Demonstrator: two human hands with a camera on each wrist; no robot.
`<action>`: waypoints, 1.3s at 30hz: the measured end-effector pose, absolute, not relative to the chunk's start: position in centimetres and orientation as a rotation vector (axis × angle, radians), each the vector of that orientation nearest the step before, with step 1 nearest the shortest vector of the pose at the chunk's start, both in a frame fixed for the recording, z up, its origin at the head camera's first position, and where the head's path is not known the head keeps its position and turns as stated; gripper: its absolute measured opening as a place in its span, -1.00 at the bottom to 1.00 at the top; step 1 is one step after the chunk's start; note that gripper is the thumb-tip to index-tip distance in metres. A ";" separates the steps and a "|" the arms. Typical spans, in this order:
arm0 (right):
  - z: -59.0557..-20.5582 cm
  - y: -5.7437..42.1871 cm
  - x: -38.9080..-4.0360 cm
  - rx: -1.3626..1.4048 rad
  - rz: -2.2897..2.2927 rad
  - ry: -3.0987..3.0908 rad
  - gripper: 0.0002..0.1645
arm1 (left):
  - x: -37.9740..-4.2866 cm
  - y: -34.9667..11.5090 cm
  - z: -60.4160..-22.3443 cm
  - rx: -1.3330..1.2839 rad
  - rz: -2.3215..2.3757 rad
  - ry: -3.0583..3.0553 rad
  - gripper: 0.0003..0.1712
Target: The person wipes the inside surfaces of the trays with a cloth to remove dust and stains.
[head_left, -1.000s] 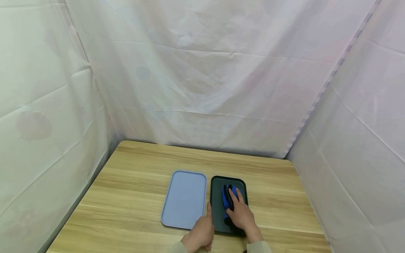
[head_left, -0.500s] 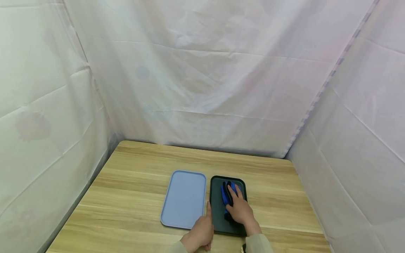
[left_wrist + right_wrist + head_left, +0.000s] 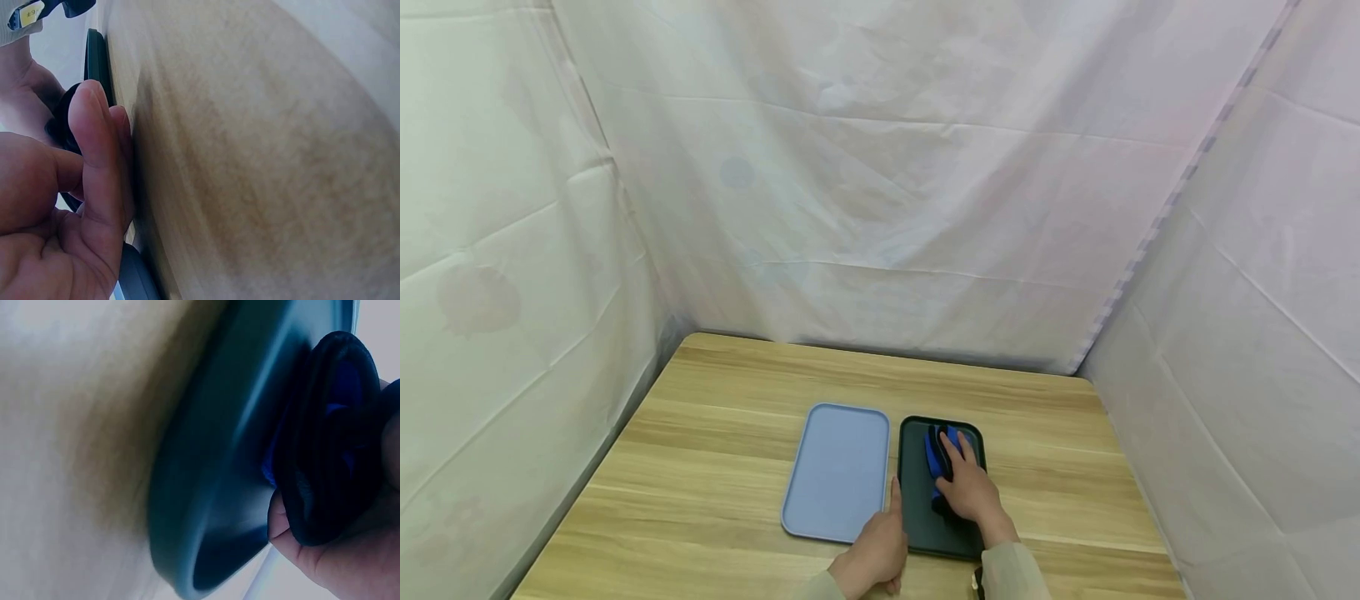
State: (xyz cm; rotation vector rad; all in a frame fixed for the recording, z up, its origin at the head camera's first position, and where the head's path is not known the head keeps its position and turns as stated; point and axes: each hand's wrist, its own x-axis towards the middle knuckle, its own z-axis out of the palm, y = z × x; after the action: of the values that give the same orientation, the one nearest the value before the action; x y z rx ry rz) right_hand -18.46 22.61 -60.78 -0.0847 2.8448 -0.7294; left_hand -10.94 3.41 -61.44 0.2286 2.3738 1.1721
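Observation:
A folded blue fabric piece with black edging [image 3: 936, 454] lies on the dark green tray [image 3: 917, 533]. My right hand [image 3: 972, 493] grips it from above, thumb at its left side and fingers spread over its top. From the right wrist view, the folded fabric [image 3: 328, 444] shows a thick black rim and blue inside, with part of my hand curled beneath its lower end. My left hand [image 3: 880, 546] rests on its side at the near end of the gap between the trays, index finger pointing forward. In the left wrist view this hand [image 3: 87, 187] holds nothing.
A light blue tray [image 3: 837, 471] lies flat left of the green one, a narrow gap between them. Both are on a wood-grain table [image 3: 715, 467]. Pale cloth walls [image 3: 880, 208] close in the back and both sides.
My right hand has slid the folded fabric a little forward along the green tray, toward its far end. The left hand and both trays look unmoved.

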 end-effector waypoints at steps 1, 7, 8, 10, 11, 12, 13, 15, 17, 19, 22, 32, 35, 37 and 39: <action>-60.8 22.6 -18.5 -0.082 -0.732 2.844 -0.02 | -10.9 3.4 -61.4 0.228 1.171 2.374 0.03; -61.0 22.6 -18.8 -0.061 -0.756 2.840 -0.02 | -10.9 3.5 -61.4 0.222 1.166 2.376 0.01; -61.0 22.6 -18.8 -0.055 -0.759 2.841 -0.02 | -10.9 3.5 -61.4 0.221 1.166 2.377 0.01; -61.1 22.6 -18.9 -0.037 -0.764 2.843 -0.02 | -10.9 3.5 -61.5 0.221 1.164 2.375 0.01; -61.1 22.5 -18.9 -0.026 -0.760 2.849 -0.02 | -10.9 3.5 -61.5 0.222 1.161 2.375 0.01; -61.1 22.4 -19.0 -0.019 -0.763 2.857 -0.03 | -10.9 3.5 -61.6 0.224 1.158 2.377 0.02; -61.1 22.3 -19.0 -0.007 -0.764 2.864 -0.03 | -10.9 3.5 -61.6 0.228 1.154 2.379 0.02; -61.1 21.9 -19.1 0.014 -0.759 2.884 -0.03 | -11.0 3.5 -61.7 0.234 1.149 2.379 0.03; -61.1 21.5 -19.2 0.039 -0.758 2.902 -0.04 | -11.0 3.5 -61.8 0.237 1.147 2.377 0.03; -61.3 21.0 -19.2 0.065 -0.750 2.910 -0.03 | -11.1 3.5 -61.9 0.236 1.150 2.375 0.04; -61.5 20.4 -19.3 0.097 -0.751 2.904 -0.03 | -11.2 3.5 -62.0 0.229 1.157 2.371 0.04; -61.6 19.7 -19.3 0.077 -0.740 2.901 -0.02 | -11.2 3.5 -62.0 0.214 1.154 2.375 0.02; -61.6 19.5 -19.2 0.063 -0.723 2.909 -0.02 | -11.2 3.5 -61.9 0.214 1.148 2.383 0.02; -61.6 19.2 -19.2 0.056 -0.716 2.912 -0.02 | -11.3 3.5 -61.9 0.216 1.142 2.385 0.02; -61.7 19.0 -19.2 0.051 -0.716 2.915 -0.02 | -11.3 3.5 -61.9 0.218 1.133 2.384 0.03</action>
State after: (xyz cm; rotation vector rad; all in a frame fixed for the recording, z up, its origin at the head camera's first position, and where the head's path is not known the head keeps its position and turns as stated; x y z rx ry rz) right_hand -19.18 18.98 -61.67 0.0511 2.9150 -0.7158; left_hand -11.30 3.51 -61.93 0.2179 2.3839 1.1333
